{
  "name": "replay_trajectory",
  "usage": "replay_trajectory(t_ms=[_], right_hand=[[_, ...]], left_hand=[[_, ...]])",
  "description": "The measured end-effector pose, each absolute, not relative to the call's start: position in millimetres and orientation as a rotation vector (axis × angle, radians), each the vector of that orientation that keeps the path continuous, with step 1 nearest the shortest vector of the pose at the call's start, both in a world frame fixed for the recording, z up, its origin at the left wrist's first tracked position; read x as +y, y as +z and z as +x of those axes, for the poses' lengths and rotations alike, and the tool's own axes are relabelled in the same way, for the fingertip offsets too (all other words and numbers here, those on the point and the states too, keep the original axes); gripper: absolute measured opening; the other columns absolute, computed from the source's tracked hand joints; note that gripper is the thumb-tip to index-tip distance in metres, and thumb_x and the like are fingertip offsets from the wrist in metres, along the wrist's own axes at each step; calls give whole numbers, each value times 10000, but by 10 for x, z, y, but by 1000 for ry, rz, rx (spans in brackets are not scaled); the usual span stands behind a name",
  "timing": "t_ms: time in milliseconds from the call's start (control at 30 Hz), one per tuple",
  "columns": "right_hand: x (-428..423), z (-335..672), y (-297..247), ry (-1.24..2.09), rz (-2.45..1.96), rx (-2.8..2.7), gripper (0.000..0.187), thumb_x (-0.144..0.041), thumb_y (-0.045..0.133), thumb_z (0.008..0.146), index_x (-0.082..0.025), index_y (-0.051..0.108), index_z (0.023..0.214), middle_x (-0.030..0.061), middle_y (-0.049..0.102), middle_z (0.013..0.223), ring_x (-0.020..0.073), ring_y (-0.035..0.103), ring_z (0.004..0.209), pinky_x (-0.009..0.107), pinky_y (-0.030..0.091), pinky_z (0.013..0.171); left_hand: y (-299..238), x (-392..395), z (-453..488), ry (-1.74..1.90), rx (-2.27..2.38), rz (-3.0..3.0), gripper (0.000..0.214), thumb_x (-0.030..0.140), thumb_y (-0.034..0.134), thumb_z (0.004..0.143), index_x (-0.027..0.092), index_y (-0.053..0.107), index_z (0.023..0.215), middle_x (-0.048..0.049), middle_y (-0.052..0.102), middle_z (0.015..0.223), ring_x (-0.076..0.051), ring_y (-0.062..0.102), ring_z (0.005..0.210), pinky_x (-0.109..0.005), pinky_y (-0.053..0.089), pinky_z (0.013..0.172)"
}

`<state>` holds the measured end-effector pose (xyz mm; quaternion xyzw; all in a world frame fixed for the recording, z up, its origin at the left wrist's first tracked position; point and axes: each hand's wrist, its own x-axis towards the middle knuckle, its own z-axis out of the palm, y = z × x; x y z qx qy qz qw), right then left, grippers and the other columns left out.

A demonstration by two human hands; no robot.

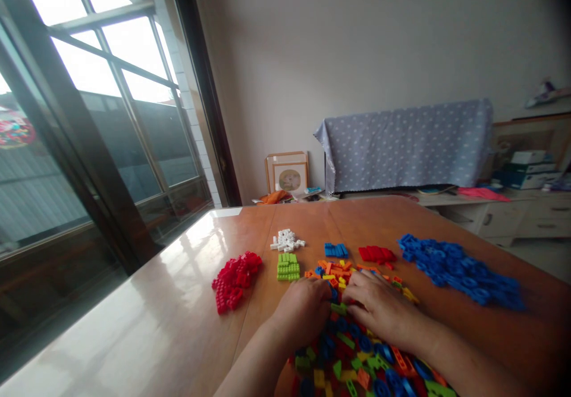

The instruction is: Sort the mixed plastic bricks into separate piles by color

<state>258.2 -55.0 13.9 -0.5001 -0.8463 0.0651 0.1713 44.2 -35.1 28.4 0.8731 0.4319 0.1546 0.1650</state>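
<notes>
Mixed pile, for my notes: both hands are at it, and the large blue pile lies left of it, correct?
Wrong side: the head view shows the large blue pile right of the mixed pile, where the left hand and right hand are.

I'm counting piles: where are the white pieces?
In the head view, the white pieces lie mid-picture, beyond the green bricks and left of the small blue group.

Multicoloured plastic pieces (pixel 357 362) lie loosely heaped on the table (pixel 178 320).
</notes>
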Motion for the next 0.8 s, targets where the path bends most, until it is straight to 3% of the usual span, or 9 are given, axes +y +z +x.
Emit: replay_trajectory(t_ms=[367,600,700,800], right_hand=[[-521,2549,109,218,-1422,-2365,112,-208,614,832,-255,715,844,35,595,898,227,542,961,331,404,820],[-473,2541,56,222,-1355,-2309,116,-152,594,807,-224,684,790,36,626,883,221,571,922,330,423,794],[-462,2521,59,389,-1263,-2154,158,-172,550,859,-225,699,854,32,652,873,207,598,892,321,457,786],[-473,2499,87,704,-1216,-1976,167,-251,531,907,-206,692,901,22,683,863,194,623,846,313,490,768]], left_hand=[[266,-364,439,497,1141,2496,179,147,534,810,212,700,827,-55,682,890,-195,597,824,-259,436,714],[278,-366,470,496,1128,2451,192,162,588,780,226,717,908,-61,672,955,-222,589,914,-282,449,786],[261,-359,477,601,1142,2376,219,103,554,752,206,668,907,-56,664,961,-207,578,916,-276,444,794],[249,-371,496,727,1136,2218,170,95,535,761,192,595,888,-26,642,871,-160,553,800,-246,421,702]])
